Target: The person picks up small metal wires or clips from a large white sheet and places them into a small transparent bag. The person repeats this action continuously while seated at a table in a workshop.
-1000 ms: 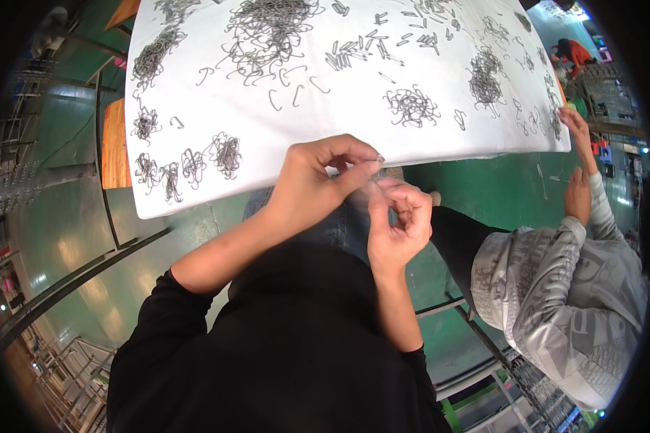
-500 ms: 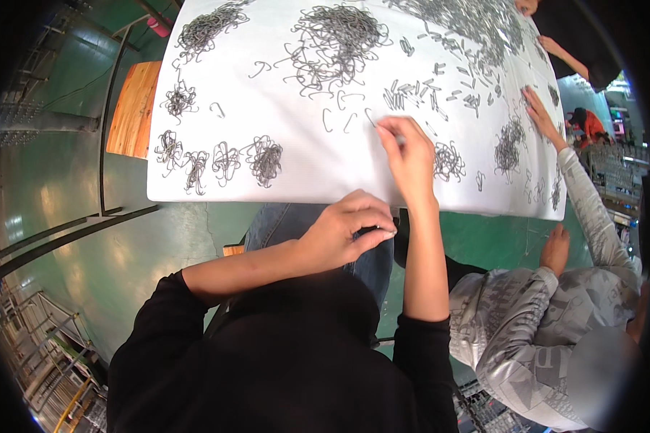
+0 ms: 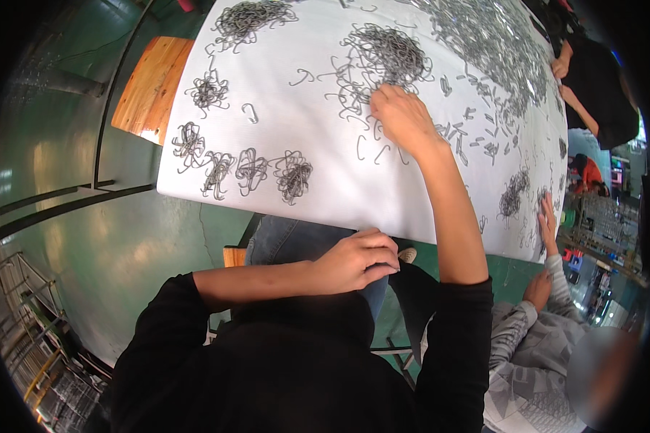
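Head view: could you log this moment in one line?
right hand: at hook pile, grip unclear | left hand: curled, near white table edge, contents hidden

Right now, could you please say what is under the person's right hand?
The large hook pile shows beyond the right hand on the white tabletop; whatever the hand covers is hidden.

The white table (image 3: pixel 318 173) looks matt, lightly creased; across it, dark hooks (image 3: pixel 401 52), metal with a dull sheen, and small metal pieces (image 3: pixel 487 47), shinier. Left of the table, a smooth wooden stool (image 3: pixel 152 90); below the table, glossy green floor (image 3: pixel 133 274) catching light.
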The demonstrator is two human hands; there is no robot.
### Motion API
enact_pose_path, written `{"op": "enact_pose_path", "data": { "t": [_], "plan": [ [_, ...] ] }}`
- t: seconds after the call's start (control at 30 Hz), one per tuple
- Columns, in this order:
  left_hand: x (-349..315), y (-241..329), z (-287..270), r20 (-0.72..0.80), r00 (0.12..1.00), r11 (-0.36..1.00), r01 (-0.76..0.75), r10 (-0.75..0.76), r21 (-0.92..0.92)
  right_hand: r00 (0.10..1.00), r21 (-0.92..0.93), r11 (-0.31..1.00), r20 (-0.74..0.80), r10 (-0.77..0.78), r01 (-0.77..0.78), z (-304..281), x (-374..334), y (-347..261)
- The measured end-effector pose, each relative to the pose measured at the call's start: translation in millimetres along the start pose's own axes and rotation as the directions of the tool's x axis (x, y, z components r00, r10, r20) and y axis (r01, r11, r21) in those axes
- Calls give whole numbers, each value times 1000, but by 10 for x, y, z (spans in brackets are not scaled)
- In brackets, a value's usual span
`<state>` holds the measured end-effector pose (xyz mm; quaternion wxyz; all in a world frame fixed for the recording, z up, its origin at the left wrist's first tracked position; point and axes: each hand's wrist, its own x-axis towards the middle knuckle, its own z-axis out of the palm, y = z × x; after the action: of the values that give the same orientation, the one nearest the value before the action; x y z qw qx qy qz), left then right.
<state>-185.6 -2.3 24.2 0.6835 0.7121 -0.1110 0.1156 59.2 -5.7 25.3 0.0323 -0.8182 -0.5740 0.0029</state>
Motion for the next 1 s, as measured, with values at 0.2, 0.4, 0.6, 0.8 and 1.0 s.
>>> {"op": "enact_pose_path", "data": {
  "t": [0.2,0.4,0.6,0.8,1.0],
  "plan": [
    [-33,-79,25,3,999,998,-44,44,33,942,651,731,-73,328,-204,-36,200,-180],
    [-53,-119,16,26,999,997,-41,39,66,946,668,681,119,300,-300,5,847,-459],
    [-94,-140,15,-1,1000,998,-30,30,62,964,353,897,89,251,-266,-23,1102,-555],
    [-118,-155,5,13,1000,996,-19,18,91,967,267,932,128,218,-246,70,1112,-558],
    [-117,-148,-8,-32,999,991,-18,22,135,944,67,967,243,223,-246,102,1217,-626]
  ]
}}
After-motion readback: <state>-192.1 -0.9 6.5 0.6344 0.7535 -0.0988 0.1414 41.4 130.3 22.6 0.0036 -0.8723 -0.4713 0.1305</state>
